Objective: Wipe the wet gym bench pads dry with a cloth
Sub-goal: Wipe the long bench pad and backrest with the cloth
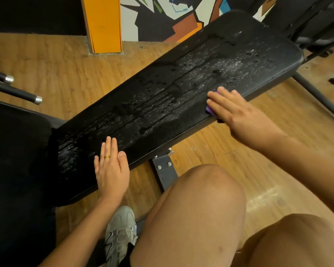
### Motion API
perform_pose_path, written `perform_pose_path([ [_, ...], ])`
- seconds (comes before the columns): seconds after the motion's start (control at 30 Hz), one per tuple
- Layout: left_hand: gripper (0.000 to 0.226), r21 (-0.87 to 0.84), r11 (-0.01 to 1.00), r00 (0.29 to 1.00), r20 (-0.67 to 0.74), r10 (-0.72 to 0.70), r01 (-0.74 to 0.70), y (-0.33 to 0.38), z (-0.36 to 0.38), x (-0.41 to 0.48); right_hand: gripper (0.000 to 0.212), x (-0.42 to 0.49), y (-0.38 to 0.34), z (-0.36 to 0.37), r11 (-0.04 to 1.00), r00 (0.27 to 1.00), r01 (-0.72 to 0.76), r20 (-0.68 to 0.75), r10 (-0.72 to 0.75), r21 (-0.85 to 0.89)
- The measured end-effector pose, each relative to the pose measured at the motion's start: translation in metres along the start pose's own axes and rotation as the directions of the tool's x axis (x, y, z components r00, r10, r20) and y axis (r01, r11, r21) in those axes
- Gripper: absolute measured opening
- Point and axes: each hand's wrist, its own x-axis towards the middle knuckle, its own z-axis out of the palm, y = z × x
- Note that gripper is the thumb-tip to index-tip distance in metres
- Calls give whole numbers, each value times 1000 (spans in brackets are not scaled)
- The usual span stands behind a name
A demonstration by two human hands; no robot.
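Surface: long black bench pad [162, 105] runs diagonally, low end at left, high end at upper right. Water beads and streaks cover most of its middle and far side. A strip along the near long edge between the two hands shows plain pebbled vinyl.

A second black pad [17, 151] butts up against the low left end. More black padding [307, 16] sits past the high end.

Room: wood-look floor [66, 70], orange post [102, 24] and painted mural wall [162, 16] beyond the far edge.

Cloth [209, 110]: purple, on the near long edge of the bench pad toward the high right end. Mostly hidden, only a corner shows.

Right grip [233, 110]: fingers straight and spread, pressing flat on the cloth, not curled round it.

Left grip [111, 168]: flat, palm down on the near long edge close to the low left end. Fingers straight and together, holding nothing. Gold ring on one finger.

Edges and room:
- Far long edge: bare floor behind it up to the post.
- Two black bars with chrome tips [17, 93] lie off the low left corner, apart from the pad.
- Near edge: grey steel bracket [164, 174] bolted under the pad, with the person's knee [201, 199] and a grey shoe [120, 236] just beside it.
- High right end: a frame leg [316, 95] angles down to the floor.
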Motion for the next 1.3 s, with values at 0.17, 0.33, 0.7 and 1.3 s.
perform_pose_path([
  [0.17,58,-73,995,997,42,-66,69,9,-9,2,76,0,24,-15,969,969,-246,-6,246,0],
  [0.33,59,-317,948,984,163,66,-11,86,-35,30,84,0,19,-18,972,972,-234,9,234,19],
  [0.7,65,-84,956,934,207,293,-281,227,26,113,65,0,17,-15,974,973,-227,-52,226,-12],
  [1.3,70,-101,946,931,176,321,-307,217,32,114,54,-12,114,-33,890,881,-437,-137,453,127],
])
